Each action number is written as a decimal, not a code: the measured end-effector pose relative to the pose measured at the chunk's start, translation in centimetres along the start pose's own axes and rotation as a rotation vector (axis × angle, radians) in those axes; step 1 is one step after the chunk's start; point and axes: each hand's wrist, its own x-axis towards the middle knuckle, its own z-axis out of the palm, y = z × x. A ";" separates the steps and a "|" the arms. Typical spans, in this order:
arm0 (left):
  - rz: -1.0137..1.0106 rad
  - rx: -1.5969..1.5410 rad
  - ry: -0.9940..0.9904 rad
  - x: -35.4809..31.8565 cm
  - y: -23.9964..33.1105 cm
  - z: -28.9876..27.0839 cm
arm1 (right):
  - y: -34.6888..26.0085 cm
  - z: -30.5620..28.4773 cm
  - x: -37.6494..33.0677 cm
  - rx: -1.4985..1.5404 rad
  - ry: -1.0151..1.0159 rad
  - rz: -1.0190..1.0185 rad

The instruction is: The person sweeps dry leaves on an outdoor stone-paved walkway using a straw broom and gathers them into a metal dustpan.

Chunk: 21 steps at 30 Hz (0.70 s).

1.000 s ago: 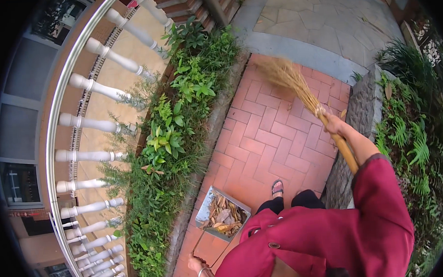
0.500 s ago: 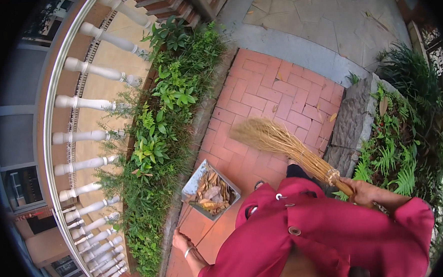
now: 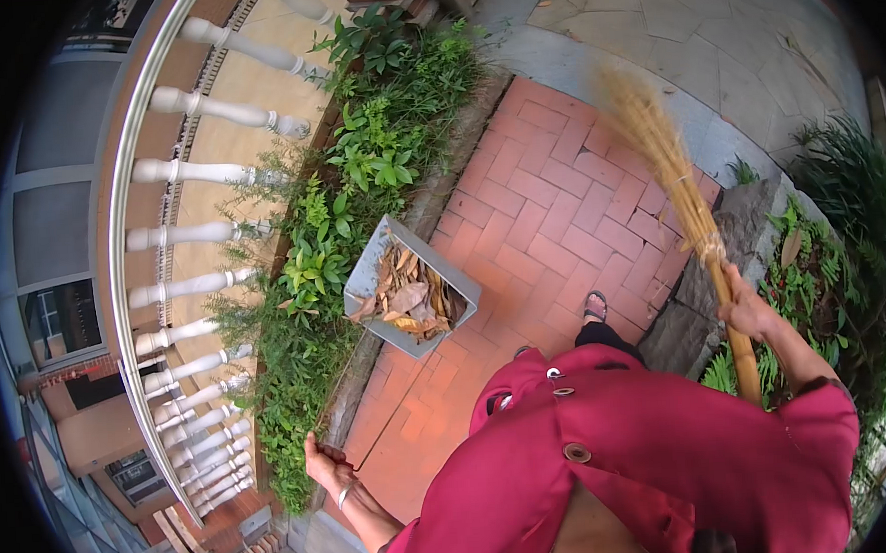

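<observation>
A straw broom (image 3: pixel 687 199) with a thick cane handle is held by my right hand (image 3: pixel 750 305), fingers wrapped round the handle just below the binding. Its bristles point up and away to the far right, blurred at the tip. My left hand (image 3: pixel 330 465) is closed at the near left, seemingly round the thin handle of a grey box-shaped dustpan (image 3: pixel 367 278); most of that handle is hard to make out. Brown dry leaves (image 3: pixel 409 293) fill the dustpan, which is by the planting bed, tilted toward me. One leaf pokes over its left rim.
Red brick paving (image 3: pixel 550 211) runs ahead to grey stone slabs (image 3: pixel 640 26). On the left, a strip of green plants (image 3: pixel 312 253) borders a white balustrade (image 3: pixel 200 234). A rough stone edge (image 3: pixel 700 308) with ferns lies right. My sandalled foot (image 3: pixel 595 306) stands on the bricks.
The broom has swung from low over the bricks up and away to the right. The dustpan looks nearer and larger, beside the plants. A foot has come into sight.
</observation>
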 end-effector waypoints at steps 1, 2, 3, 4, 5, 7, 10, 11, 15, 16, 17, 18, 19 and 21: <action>0.051 0.010 0.010 -0.2 0.4 0.2 | 0.4 0.0 -0.7 -0.081 -0.044 -0.082; 0.060 0.034 0.022 -0.6 1.1 0.6 | 0.0 0.1 -1.6 -0.124 -0.126 -0.016; 0.072 0.060 0.028 -1.1 1.9 1.2 | -0.8 0.5 -2.5 -0.163 -0.203 0.051; 0.112 0.072 0.022 -2.2 2.5 2.2 | -1.1 1.0 -2.5 -0.226 -0.294 0.034; 0.117 0.074 0.025 -2.4 2.8 2.7 | -1.3 1.3 -2.5 -0.288 -0.390 0.014; 0.234 0.089 -0.012 -2.7 3.3 3.4 | -2.3 3.2 -1.5 -0.421 -0.523 -0.015; 0.253 0.100 -0.047 -3.0 4.0 4.8 | -3.5 5.5 1.1 -0.516 -0.630 0.003; 0.261 0.103 -0.062 -3.1 4.2 5.1 | -2.4 6.1 2.5 -0.548 -0.610 -0.066; 0.331 0.175 -0.016 -4.1 5.6 5.7 | 3.0 4.1 9.8 -0.489 -0.354 -0.239; 0.340 0.206 -0.004 -4.1 5.5 5.1 | 3.3 2.8 11.3 -0.434 -0.236 -0.246; 0.341 0.209 -0.009 -4.0 5.6 5.3 | 2.9 1.4 12.7 -0.373 -0.109 -0.246; 0.341 0.189 -0.020 -3.8 5.7 5.6 | 2.0 0.0 14.0 -0.240 -0.090 -0.204; 0.339 0.161 -0.032 -3.5 5.7 5.9 | 0.7 -1.2 15.3 -0.111 -0.065 -0.165; 0.336 0.160 -0.075 -3.5 6.0 7.6 | -3.4 -2.4 16.6 0.002 0.074 -0.056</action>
